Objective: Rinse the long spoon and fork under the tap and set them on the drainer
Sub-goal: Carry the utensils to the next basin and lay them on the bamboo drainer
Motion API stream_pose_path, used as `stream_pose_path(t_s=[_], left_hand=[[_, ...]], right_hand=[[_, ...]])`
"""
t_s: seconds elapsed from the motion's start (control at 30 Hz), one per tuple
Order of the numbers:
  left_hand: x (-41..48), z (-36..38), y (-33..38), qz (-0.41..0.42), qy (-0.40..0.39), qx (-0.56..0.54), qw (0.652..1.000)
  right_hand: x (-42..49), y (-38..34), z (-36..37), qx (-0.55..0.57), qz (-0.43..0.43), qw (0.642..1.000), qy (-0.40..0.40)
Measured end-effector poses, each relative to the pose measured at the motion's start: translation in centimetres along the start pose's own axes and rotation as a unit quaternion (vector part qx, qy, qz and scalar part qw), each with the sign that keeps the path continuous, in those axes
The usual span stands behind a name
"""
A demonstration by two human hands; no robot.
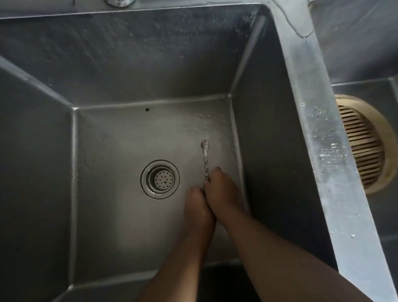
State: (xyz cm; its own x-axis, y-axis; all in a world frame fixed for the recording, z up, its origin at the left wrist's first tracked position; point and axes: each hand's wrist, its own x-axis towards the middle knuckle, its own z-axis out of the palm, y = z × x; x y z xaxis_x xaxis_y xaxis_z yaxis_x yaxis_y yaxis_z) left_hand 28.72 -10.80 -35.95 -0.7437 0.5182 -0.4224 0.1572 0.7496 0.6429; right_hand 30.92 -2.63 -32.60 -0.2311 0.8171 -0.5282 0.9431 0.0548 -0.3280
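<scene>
Deep in the steel sink, right of the drain, my left hand and my right hand are pressed together. Between them they grip a long metal utensil with a twisted shaft. Its far end points away from me and lies over wet, rippled sink floor. The end inside my hands is hidden, so I cannot tell whether it is the spoon, the fork or both together. A round beige slatted drainer sits in the second basin at the right, beyond the steel divider.
The round drain strainer lies just left of my hands. A wide wet steel divider separates the two basins. The base of a tap fitting shows at the top edge. A small dark speck lies on the sink floor.
</scene>
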Motion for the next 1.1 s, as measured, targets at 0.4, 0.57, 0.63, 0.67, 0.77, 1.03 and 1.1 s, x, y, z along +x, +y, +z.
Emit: stream_pose_path(t_s=[0.4,0.57,0.63,0.67,0.77,1.03,1.1], left_hand=[[-0.1,-0.7,1.6,-0.03,-0.023,-0.002,0.999],[-2.0,-2.9,3.2,-0.077,-0.041,-0.084,0.993],[-2.7,-4.5,3.9,-0.073,-0.061,-0.103,0.99],[-3.2,-5.6,4.5,-0.069,-0.064,-0.11,0.989],[-4.7,-9.0,6.9,-0.046,-0.049,-0.107,0.992],[-11.6,-18.2,13.3,-0.005,-0.129,-0.238,0.963],[-13.4,-19.7,14.8,0.026,-0.161,-0.248,0.955]], right_hand=[[-0.3,-0.8,-0.4,0.033,0.036,0.998,-0.032],[-1.8,-0.9,-2.2,0.096,0.022,0.994,-0.049],[-3.0,-1.3,-3.7,0.128,0.013,0.991,-0.048],[-3.7,-1.6,-4.6,0.149,0.008,0.988,-0.047],[-6.4,-3.0,-8.0,0.201,0.012,0.978,-0.055],[-15.5,-4.9,-19.0,0.24,-0.052,0.969,-0.015],[-17.6,-4.3,-21.4,0.262,-0.061,0.963,-0.003]])
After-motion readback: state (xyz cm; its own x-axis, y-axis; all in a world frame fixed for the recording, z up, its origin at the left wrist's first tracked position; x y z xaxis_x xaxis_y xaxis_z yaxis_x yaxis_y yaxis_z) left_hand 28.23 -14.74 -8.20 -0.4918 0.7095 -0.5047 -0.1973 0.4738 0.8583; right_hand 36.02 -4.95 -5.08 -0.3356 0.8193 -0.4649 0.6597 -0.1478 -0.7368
